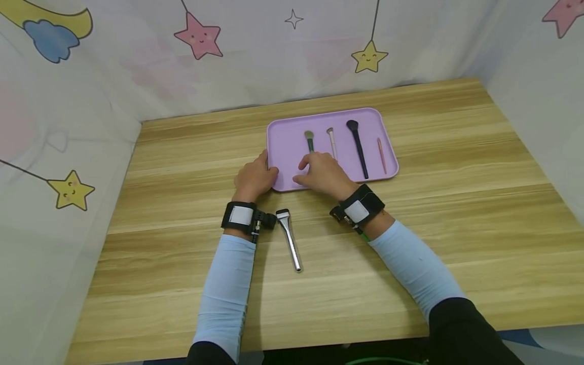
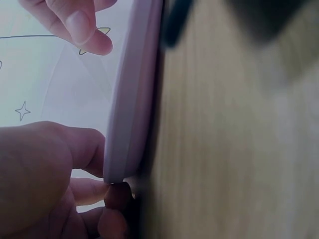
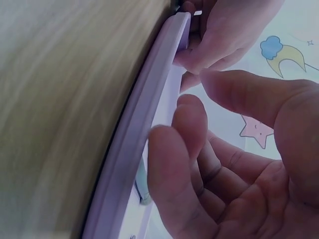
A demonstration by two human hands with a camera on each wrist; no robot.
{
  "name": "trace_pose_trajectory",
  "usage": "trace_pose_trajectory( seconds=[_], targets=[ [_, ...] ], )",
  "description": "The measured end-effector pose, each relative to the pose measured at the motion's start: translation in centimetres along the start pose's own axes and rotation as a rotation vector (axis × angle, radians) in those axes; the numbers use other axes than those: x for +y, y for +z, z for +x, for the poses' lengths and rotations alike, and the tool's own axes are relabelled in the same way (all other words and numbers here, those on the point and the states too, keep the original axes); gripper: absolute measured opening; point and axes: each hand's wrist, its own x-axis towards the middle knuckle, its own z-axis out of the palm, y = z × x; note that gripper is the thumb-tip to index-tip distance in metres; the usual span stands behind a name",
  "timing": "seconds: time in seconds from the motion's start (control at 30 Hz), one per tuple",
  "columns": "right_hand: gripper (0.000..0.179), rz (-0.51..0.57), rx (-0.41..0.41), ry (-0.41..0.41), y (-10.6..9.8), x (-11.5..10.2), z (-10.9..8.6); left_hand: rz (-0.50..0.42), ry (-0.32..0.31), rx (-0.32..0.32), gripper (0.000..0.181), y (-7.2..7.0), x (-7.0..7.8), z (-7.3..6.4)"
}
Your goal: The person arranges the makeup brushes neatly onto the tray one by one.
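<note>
A lilac tray (image 1: 288,147) lies on the wooden table. My left hand (image 1: 255,178) grips its left end near the front corner, thumb over the rim and fingers outside, as the left wrist view shows. Over the tray's front part is my right hand (image 1: 326,175), thumb and fingers loosely bent and apart, with nothing between them in the right wrist view. Beside it in the tray lie a green-handled makeup brush (image 1: 310,142) and a slim pale brush (image 1: 332,139), their lower ends hidden by that hand. Farther right are a black brush (image 1: 358,144) and a thin pinkish stick (image 1: 381,156).
A silver flat-headed brush (image 1: 290,243) lies on the table (image 1: 182,243) in front of the tray, between both forearms. A white curtain (image 1: 255,61) with stars stands behind the table's back edge and along its sides.
</note>
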Motion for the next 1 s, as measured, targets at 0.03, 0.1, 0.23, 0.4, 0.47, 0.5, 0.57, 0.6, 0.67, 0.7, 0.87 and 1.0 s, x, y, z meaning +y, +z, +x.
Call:
trace_pose_trajectory(
  seconds=[0.03, 0.1, 0.23, 0.4, 0.47, 0.5, 0.57, 0.6, 0.67, 0.7, 0.87, 1.0],
  targets=[
    [0.039, -0.004, -0.005, -0.003, 0.0, -0.1, -0.1, 0.000, 0.001, 0.001, 0.068, 0.0, 0.0, 0.0],
    [0.040, -0.012, -0.015, -0.010, 0.0, -0.2, -0.2, 0.003, 0.001, 0.003, 0.068, 0.0, -0.1, 0.0],
    [0.039, -0.023, -0.026, -0.012, 0.0, -0.5, -0.4, 0.008, 0.000, 0.003, 0.068, 0.0, -0.1, 0.1],
    [0.036, -0.031, -0.041, -0.016, -0.1, -0.8, -0.7, 0.005, -0.002, 0.007, 0.069, 0.1, -0.2, 0.1],
    [0.035, -0.040, -0.046, -0.023, -0.1, -0.9, -0.8, 0.003, -0.003, 0.007, 0.069, 0.0, -0.2, 0.0],
    [0.035, -0.043, -0.049, -0.029, -0.1, -0.9, -0.9, 0.002, -0.002, 0.007, 0.069, 0.0, -0.2, 0.0],
    [0.034, -0.051, -0.054, -0.039, -0.1, -0.9, -1.0, 0.003, -0.001, 0.008, 0.068, 0.0, -0.2, 0.0],
    [0.034, -0.052, -0.060, -0.041, 0.0, -1.0, -1.1, 0.004, 0.000, 0.008, 0.068, 0.0, -0.2, 0.0],
    [0.033, -0.056, -0.067, -0.046, 0.0, -1.0, -1.2, 0.005, 0.001, 0.007, 0.068, 0.0, -0.2, 0.0],
    [0.033, -0.060, -0.070, -0.047, 0.1, -1.0, -1.3, 0.005, 0.001, 0.008, 0.068, 0.0, -0.2, 0.0],
    [0.032, -0.075, -0.089, -0.053, 0.3, -1.1, -1.6, 0.003, -0.001, 0.002, 0.068, 0.0, -0.1, 0.0],
    [0.031, -0.074, -0.106, -0.062, 0.5, -1.2, -1.8, 0.004, -0.001, -0.001, 0.068, -0.1, 0.0, 0.0]
  ],
)
